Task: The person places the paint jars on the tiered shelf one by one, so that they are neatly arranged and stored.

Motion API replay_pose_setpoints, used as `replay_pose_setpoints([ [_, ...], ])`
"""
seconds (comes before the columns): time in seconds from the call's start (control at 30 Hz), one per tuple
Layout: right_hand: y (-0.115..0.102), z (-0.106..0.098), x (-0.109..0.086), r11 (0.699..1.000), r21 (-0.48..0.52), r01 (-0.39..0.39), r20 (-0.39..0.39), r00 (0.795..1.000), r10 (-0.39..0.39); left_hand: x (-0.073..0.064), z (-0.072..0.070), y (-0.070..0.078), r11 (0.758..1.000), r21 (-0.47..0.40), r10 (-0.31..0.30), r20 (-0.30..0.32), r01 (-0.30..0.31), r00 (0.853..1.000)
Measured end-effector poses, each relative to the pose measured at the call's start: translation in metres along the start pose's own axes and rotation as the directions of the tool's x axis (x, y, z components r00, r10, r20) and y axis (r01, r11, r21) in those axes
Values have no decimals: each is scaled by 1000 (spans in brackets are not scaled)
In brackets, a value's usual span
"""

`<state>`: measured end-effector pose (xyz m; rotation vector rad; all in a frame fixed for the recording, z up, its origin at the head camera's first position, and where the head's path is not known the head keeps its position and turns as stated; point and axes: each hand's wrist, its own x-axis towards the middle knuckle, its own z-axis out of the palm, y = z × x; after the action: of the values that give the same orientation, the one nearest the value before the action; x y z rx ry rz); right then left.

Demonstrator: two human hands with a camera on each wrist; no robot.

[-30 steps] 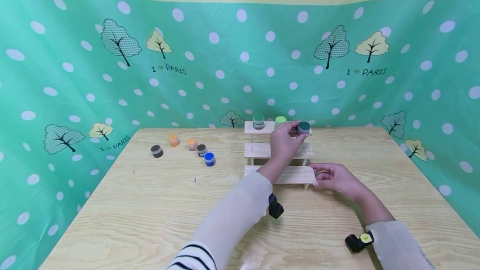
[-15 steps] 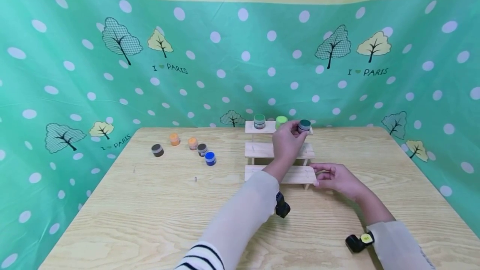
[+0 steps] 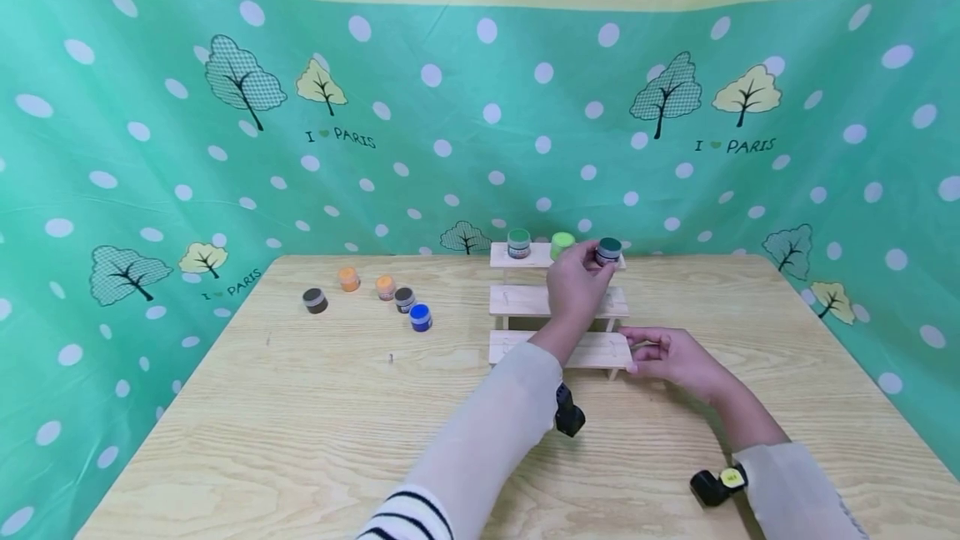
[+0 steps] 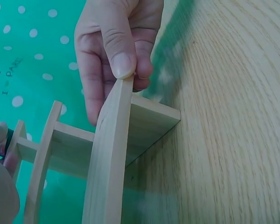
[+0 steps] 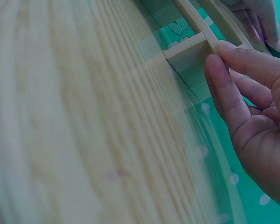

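Note:
A three-tier wooden display stand (image 3: 517,300) stands toward the back of the table. My left hand (image 3: 576,288) pinches a small paint jar with a dark green lid (image 3: 609,250) at the right end of the top tier. On that same tier are a green jar (image 3: 518,244) and a light green jar (image 3: 562,242), the latter partly hidden by my hand. Down at the lowest tier, my right hand (image 3: 672,357) grips the right end of the board (image 4: 109,154); its thumb lies on the board's edge in the left wrist view, fingers behind.
Left of the stand, several jars lie loosely grouped on the wooden table (image 3: 300,423): two orange jars (image 3: 348,279), two dark jars (image 3: 315,301) and a blue jar (image 3: 421,317). A green dotted cloth (image 3: 420,115) hangs behind and around the table.
My left wrist and forearm have shifted slightly to the right, while the dark green jar stays at the top tier's right end. My right hand keeps its grip on the stand.

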<state>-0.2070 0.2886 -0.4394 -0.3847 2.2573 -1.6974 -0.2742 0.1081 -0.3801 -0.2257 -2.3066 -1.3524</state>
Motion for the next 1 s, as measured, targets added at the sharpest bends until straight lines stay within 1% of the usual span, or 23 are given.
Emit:
replay_pose_setpoints([
  [0.17,-1,1,0,1000,-19,-22,-12,1000,22,-3,-3,-3,999,-46,25,6,-24,1000],
  [0.3,-2,2,0,999,-31,-31,-20,999,30,-7,-8,-4,993,-111,44,9,-43,999],
  [0.4,-1,2,1,999,-39,-27,-23,999,26,-10,-13,-5,982,-179,59,11,-56,998],
  [0.53,-1,1,1,999,-39,-16,-22,1000,15,-13,-23,-4,960,-273,68,25,-59,997],
  [0.7,-1,1,1,999,-33,-12,-10,1000,12,-16,-40,-6,930,-366,69,64,-41,996],
  [0.8,-1,2,1,999,-26,-23,-12,1000,22,-16,-49,-9,915,-402,71,106,-22,992],
  [0.9,-2,2,1,999,-26,-23,-15,1000,23,-16,-58,-13,908,-418,76,143,-9,987],
  [1.0,-2,2,0,999,-31,-12,-15,1000,11,-15,-65,-18,907,-420,75,169,3,983],
])
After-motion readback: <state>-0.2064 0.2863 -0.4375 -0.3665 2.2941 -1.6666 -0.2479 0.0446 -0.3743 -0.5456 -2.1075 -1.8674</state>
